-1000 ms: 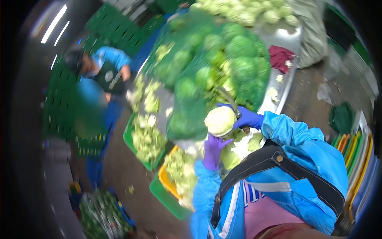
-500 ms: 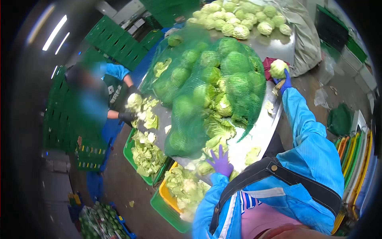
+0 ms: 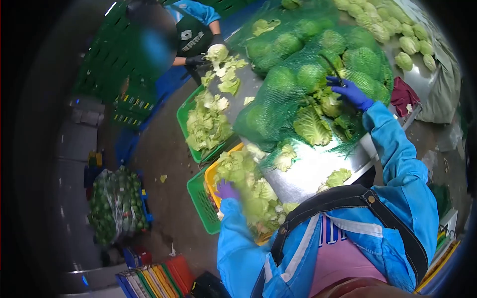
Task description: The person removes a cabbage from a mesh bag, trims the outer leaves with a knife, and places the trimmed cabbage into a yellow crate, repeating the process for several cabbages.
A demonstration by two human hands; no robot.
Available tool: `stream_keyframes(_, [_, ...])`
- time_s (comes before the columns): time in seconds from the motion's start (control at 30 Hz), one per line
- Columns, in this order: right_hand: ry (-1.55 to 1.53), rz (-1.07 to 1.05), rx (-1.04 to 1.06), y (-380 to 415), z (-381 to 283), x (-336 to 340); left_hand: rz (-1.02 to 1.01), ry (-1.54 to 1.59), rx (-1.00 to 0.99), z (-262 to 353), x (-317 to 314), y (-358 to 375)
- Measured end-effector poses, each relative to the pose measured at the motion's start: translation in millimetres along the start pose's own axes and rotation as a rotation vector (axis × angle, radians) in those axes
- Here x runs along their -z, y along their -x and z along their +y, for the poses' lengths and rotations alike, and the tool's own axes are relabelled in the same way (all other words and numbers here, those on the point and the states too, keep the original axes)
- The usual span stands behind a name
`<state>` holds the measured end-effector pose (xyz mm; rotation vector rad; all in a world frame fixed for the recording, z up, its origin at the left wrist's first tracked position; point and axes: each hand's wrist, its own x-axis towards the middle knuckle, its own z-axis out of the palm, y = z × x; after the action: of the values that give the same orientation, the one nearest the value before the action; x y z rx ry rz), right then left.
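My right hand (image 3: 352, 94), in a purple glove, is over the green net sack (image 3: 278, 82) of cabbages. Its fingers are closed around what looks like a knife (image 3: 332, 68), its dark, thin blade pointing up and left. Loose cabbage leaves (image 3: 313, 124) and a cabbage (image 3: 330, 103) show at the sack's opening just below this hand. My left hand (image 3: 227, 190), also gloved in purple and slightly blurred, is at the left side of the yellow crate (image 3: 210, 175), by the trimmed leaves (image 3: 238, 171) heaped there. Its fingers look apart, with nothing seen in them.
Trimmed cabbages (image 3: 410, 44) lie at the table's far right. Across the table (image 3: 303, 181), a co-worker's gloved hands (image 3: 196, 59) are at a pale cabbage (image 3: 217, 52). A green crate (image 3: 183, 116) of leaves stands left. Bagged green produce (image 3: 117, 206) sits on the floor.
My right hand has moved from the table's right edge to the net sack; the cabbage it held is gone from it. My left hand has shifted left, from the table edge to the yellow crate. The view has turned.
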<state>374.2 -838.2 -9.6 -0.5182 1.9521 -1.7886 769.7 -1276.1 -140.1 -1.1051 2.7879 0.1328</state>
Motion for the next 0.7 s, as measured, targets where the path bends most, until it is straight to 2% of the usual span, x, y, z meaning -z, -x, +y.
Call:
stream_keyframes(0.03, [-0.038, 0.041, -0.083, -19, 35, -12, 0.166, 0.051, -0.119, 0, 5, -8])
stream_keyframes(0.07, [-0.076, 0.083, -0.168, -34, 63, -20, 0.387, 0.277, -0.346, 14, 12, -17])
stream_keyframes(0.1, [-0.058, 0.16, -0.3, -27, 39, -42, 0.387, 0.696, -0.331, 56, 37, -13])
stream_keyframes(0.13, [-0.06, 0.149, -0.3, -32, 43, -55, 0.48, 0.681, -0.501, 90, 48, -19])
stream_keyframes(0.17, [-0.037, 0.108, -0.302, -41, 50, -69, 0.328, 0.823, -0.489, 124, 48, -24])
stream_keyframes(0.2, [-0.012, 0.066, -0.305, -47, 55, -80, 0.319, 0.632, -0.705, 157, 64, -27])
stream_keyframes(0.27, [-0.035, 0.012, -0.263, -45, 44, -103, 0.25, 0.714, -1.037, 217, 30, -50])
stream_keyframes(0.33, [-0.036, 0.087, -0.119, -54, 57, -122, 0.024, 0.641, -1.164, 274, 34, -53])
stream_keyframes(0.37, [-0.045, 0.118, 0.048, -61, 71, -128, 0.012, 0.593, -1.249, 299, 19, -68])
stream_keyframes(0.4, [-0.041, 0.116, 0.055, -61, 69, -129, 0.021, 0.594, -1.25, 315, 17, -78])
stream_keyframes(0.47, [-0.122, 0.136, 0.001, -51, 51, -127, 0.057, 0.277, -0.881, 340, 27, -96])
stream_keyframes(0.5, [-0.062, 0.138, -0.08, -41, 37, -120, -0.003, 0.44, -0.68, 342, 38, -111])
stream_keyframes(0.53, [-0.057, 0.151, -0.073, -38, 37, -116, -0.066, 0.595, -0.477, 337, 58, -123])
stream_keyframes(0.6, [-0.148, 0.189, 0.087, -31, 43, -106, 0.226, 0.263, -0.514, 326, 68, -137])
stream_keyframes(0.63, [-0.117, 0.235, -0.027, -25, 32, -106, 0.221, 0.266, -0.518, 318, 67, -146])
stream_keyframes(0.7, [-0.121, 0.23, -0.043, -25, 46, -107, 0.464, 0.177, -0.565, 296, 57, -160])
